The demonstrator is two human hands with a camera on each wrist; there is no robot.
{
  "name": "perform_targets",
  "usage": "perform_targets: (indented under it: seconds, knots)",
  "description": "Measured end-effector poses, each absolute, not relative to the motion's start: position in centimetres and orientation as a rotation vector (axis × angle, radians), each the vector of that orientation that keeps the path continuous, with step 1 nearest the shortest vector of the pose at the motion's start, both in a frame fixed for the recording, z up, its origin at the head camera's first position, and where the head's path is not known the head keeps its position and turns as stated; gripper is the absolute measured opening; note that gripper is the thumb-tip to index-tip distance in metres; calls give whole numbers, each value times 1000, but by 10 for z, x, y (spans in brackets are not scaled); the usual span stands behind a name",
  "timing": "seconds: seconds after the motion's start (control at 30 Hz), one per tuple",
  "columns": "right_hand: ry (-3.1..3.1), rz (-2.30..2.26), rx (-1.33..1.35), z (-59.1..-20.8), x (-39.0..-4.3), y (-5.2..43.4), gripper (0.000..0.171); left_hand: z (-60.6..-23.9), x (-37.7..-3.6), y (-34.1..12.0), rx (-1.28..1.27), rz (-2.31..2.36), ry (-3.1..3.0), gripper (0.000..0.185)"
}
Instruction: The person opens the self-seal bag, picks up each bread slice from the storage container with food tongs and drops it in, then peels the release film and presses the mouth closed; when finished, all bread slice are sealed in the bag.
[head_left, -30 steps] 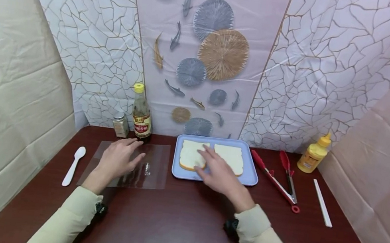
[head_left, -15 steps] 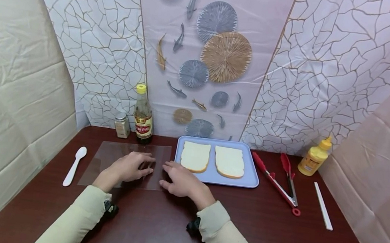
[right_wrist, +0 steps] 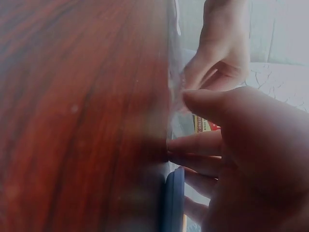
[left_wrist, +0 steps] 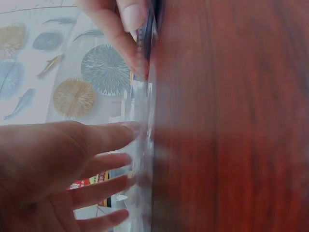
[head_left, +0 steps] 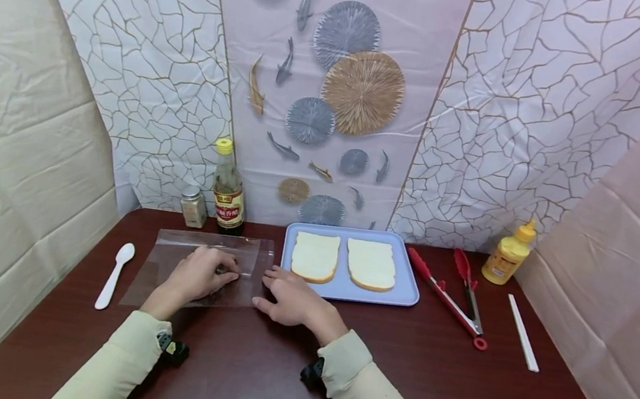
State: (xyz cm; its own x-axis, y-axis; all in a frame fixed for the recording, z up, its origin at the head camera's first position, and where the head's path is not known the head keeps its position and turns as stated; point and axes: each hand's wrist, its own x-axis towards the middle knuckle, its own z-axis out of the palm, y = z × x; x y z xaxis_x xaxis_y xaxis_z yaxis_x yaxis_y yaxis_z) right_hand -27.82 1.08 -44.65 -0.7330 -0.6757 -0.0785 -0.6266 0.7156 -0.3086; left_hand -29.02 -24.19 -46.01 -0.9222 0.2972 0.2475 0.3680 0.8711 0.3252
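Item one: clear plastic film, one sheet or bag, lying left of centre in the head view, its right part creased and rippled, catching light. Your left hand rests over its middle, thumb and fingers bent toward the surface; in the left wrist view the fingers stand apart from one another with tips at the film, and you cannot tell whether any is caught between them and the thumb. Your right hand is at the film's right edge, fingers extended, thumb held apart.

Item two: one pale blue tray, centre-right, just beside your right hand. Contents: two bread slices, left slice and right slice, lying flat, apart, brown crust toward you.

Right of frame: red-handled tongs, arms splayed, near the tray; one yellow squeeze bottle, upright; a narrow white stick, lying slantwise at far right.

Left of frame: one white spoon, bowl pointing away from you; behind the film, a small shaker jar beside a yellow-capped sauce bottle, both upright.

Support: dark red-brown table, lower frame. Backing: patterned cloth, upper frame.
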Motion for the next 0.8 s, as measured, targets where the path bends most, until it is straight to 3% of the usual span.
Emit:
perform_targets:
  seconds: [0.8]
  knots:
    - [2650, -583, -982, -450, -283, 17, 66, -449, -291, -245, -389, -717, -2552, 15]
